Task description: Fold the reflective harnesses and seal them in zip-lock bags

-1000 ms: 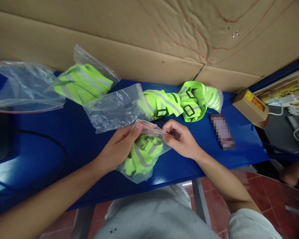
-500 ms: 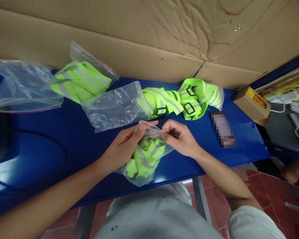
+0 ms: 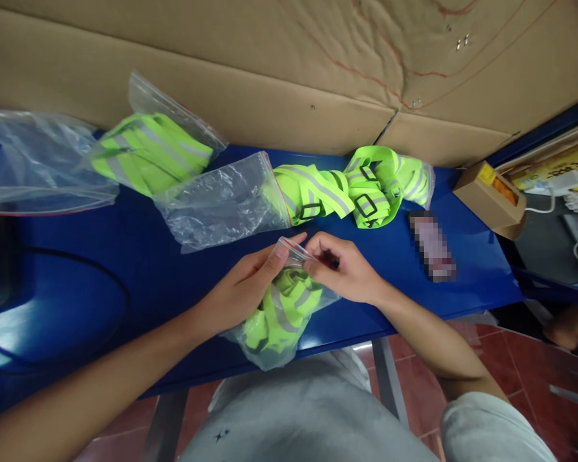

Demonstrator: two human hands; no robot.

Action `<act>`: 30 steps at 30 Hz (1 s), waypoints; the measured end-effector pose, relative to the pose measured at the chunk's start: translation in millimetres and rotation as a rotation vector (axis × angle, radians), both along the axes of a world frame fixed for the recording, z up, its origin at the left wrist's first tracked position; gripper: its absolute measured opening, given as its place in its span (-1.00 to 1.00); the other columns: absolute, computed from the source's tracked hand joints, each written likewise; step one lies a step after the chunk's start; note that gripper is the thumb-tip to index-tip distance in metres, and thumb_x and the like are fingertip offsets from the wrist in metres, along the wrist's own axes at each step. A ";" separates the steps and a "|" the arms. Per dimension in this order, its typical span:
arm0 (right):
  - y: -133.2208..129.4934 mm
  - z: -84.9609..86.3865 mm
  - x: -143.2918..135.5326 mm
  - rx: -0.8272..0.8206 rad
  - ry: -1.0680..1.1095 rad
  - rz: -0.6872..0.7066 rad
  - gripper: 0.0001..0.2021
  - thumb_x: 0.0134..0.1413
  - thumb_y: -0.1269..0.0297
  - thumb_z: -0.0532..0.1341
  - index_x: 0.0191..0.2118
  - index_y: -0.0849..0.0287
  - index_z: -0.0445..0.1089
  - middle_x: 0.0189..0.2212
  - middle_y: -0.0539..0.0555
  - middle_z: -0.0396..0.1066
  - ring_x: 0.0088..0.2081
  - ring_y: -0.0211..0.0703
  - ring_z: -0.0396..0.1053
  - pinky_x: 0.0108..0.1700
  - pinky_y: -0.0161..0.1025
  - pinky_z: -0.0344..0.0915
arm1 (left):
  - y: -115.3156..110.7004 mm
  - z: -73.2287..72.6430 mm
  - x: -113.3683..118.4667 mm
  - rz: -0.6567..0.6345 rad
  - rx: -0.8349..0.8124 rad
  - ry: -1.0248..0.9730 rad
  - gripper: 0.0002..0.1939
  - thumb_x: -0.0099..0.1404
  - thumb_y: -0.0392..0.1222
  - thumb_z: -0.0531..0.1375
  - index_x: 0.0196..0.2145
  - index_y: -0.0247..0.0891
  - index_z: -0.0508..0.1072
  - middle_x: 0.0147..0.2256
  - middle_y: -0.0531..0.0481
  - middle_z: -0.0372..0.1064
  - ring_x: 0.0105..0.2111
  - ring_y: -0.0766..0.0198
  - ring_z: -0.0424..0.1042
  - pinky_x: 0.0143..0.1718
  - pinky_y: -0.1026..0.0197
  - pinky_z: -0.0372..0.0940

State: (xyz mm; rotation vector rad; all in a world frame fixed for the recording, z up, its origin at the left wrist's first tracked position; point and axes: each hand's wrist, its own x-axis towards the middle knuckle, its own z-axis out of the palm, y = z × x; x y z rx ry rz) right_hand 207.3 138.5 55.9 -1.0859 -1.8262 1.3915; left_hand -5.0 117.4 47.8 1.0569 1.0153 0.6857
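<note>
the clear bag (image 3: 275, 359) is held between both hands over the near part of the blue table (image 3: 376, 269), its mouth upward and its lower end close to the near edge. the left hand (image 3: 248, 279) is closed on the left end of the mouth, thumb on the near side. the right hand (image 3: 344, 273) has its fingers curled in and pinches the right end of the mouth.

the table surface is smooth and glossy, with light reflected at its left end. beyond the held bag lie a flattened bag (image 3: 212, 208), a loose strap bundle (image 3: 315, 189) touching its right end, and a buckled strap roll (image 3: 372, 199) with black buckles. a filled bag (image 3: 154, 151) and a wide clear bag (image 3: 38, 160) lie to the left. a pixelated rectangular item (image 3: 432, 247) and a small cardboard box (image 3: 491, 199) are at the right. a brown panel (image 3: 197, 83) stands along the far edge; the floor (image 3: 417, 372) is red tile. part of another person's arm (image 3: 566, 327) shows at the right border.

the held bag is transparent and wrinkled, with a red line at the mouth. inside, a yellow-green strap (image 3: 284, 311) with grey stripes is coiled and folded.
</note>
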 end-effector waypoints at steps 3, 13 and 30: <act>0.1 -1.6 -1.0 -0.044 0.049 0.014 -0.84 0.17 0.32 0.27 -0.38 0.13 0.27 -0.55 -0.14 0.22 -0.51 -0.37 0.13 -0.46 -0.35 0.06 | -0.6 -3.0 -0.4 -0.060 0.006 0.023 -0.21 0.41 0.40 0.14 0.35 -0.21 0.42 0.22 -0.16 0.51 0.27 -0.07 0.43 0.27 0.06 0.32; -1.3 -6.8 -0.2 -0.125 0.110 0.054 -0.72 0.29 0.07 0.32 -0.29 0.13 0.31 -0.52 -0.10 0.33 -0.50 -0.34 0.21 -0.46 -0.34 0.14 | 1.6 -5.5 -8.5 -0.260 0.099 0.023 -0.45 0.28 0.13 0.38 0.14 -0.16 0.53 -0.08 -0.04 0.59 -0.11 0.07 0.54 -0.13 0.23 0.41; -5.7 -9.7 -1.9 0.026 0.102 -0.037 -0.75 0.40 0.05 0.27 -0.21 0.13 0.35 -0.50 -0.12 0.27 -0.48 -0.34 0.20 -0.43 -0.32 0.13 | 4.2 -3.4 -14.1 -0.401 -0.011 -0.075 -0.18 0.33 0.12 0.36 0.45 0.01 0.21 0.17 -0.10 0.52 0.14 0.00 0.54 -0.02 0.18 0.50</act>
